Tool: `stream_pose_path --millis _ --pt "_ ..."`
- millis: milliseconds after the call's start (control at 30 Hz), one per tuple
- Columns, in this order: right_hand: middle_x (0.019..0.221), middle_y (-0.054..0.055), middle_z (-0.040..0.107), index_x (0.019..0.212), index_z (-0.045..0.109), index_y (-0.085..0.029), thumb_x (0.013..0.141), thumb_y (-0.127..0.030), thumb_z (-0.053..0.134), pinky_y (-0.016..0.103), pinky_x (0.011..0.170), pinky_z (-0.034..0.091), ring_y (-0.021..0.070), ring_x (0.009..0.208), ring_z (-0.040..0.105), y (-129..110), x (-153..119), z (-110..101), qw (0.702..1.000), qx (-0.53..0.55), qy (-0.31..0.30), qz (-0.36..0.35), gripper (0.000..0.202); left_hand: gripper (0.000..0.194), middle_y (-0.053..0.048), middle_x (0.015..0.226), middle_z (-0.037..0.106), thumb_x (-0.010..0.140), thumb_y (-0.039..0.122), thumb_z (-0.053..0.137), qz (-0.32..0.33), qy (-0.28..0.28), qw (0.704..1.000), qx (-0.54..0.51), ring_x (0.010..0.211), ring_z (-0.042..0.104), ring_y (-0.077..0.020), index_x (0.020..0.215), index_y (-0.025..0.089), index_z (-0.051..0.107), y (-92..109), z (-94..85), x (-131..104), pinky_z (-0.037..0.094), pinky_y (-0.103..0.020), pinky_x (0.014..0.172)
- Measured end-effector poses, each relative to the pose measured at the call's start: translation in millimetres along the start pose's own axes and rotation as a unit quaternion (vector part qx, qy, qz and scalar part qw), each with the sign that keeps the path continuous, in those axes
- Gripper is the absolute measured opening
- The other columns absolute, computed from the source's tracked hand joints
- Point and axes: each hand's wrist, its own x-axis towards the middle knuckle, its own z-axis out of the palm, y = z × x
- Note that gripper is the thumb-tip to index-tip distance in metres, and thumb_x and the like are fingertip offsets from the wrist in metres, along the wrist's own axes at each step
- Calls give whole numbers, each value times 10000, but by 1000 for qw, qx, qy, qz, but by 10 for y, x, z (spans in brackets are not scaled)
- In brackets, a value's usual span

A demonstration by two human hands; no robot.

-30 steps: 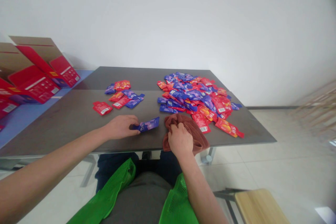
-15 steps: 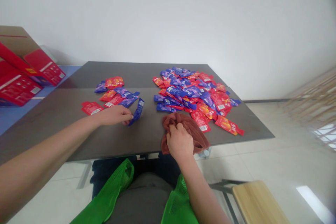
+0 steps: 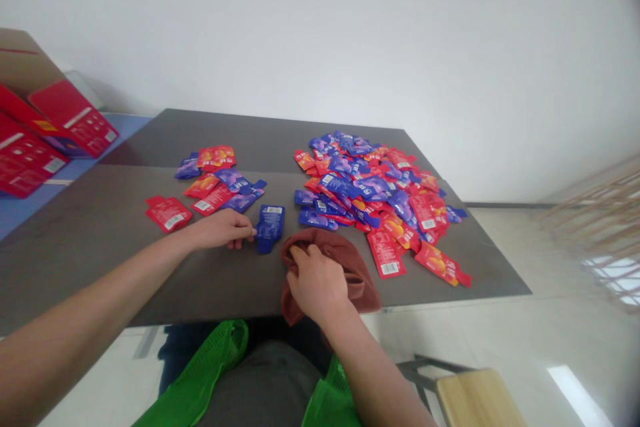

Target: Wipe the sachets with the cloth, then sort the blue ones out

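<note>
A blue packet (image 3: 271, 225) is pinched at its left edge by my left hand (image 3: 227, 229), just above the dark table (image 3: 220, 287). My right hand (image 3: 319, 280) is closed on a bunched brown cloth (image 3: 357, 260) by the table's front edge. Left of the blue packet, several red and blue packets lie in a loose group, among them a red one (image 3: 169, 213) lying apart. Beyond the cloth, a large mixed pile of red and blue packets (image 3: 373, 187) covers the right part of the table.
Red cardboard boxes (image 3: 75, 117) stand at the far left on a blue surface (image 3: 123, 125). A wooden stool (image 3: 477, 397) is at the lower right, below the table's front edge. A white wall (image 3: 280, 33) rises behind the table.
The blue packet at my left hand has turned from edge-on to flat, its back showing. My right hand and the brown cloth have moved left, nearer to it. The view has shifted slightly.
</note>
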Motion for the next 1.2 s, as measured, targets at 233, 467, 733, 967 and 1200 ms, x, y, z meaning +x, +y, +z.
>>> stream_pose_path --millis 233,467,733,967,1200 --pt "1075 137 741 1185 648 -178 838 -398 586 402 790 551 316 989 711 -300 499 -34 990 36 -123 -57 416 471 -25 647 687 804 635 629 3 55 997 -57 616 636 -173 759 174 718 -39 76 -49 488 -237 543" --pt "1207 80 723 1234 675 -269 855 -488 534 401 831 547 300 1060 689 -471 454 -102 948 68 -204 -234 459 387 -14 749 702 816 572 638 46 86 995 -10 711 655 -189 787 197 728 -76 151 -111 508 -256 629" --pt "1325 188 612 1298 612 -142 842 -379 640 354 885 526 296 1109 664 -132 1455 -535 993 -64 -78 -68 515 317 -37 975 743 923 481 587 174 191 966 -27 934 676 -217 827 215 730 -219 288 -278 521 -307 875" --pt "1163 147 683 1183 658 -166 842 -348 631 349 800 545 286 1016 699 -315 1106 -109 989 -80 -98 -72 387 320 -28 948 689 962 431 544 172 246 953 33 889 649 -189 797 209 706 -162 471 -356 500 -293 838" --pt "1051 81 700 1228 596 -240 912 -458 619 362 779 517 270 971 691 -123 468 -235 996 -31 -58 63 385 309 -29 989 688 953 424 551 161 251 953 49 899 651 -187 794 210 707 -182 549 -451 501 -294 870"
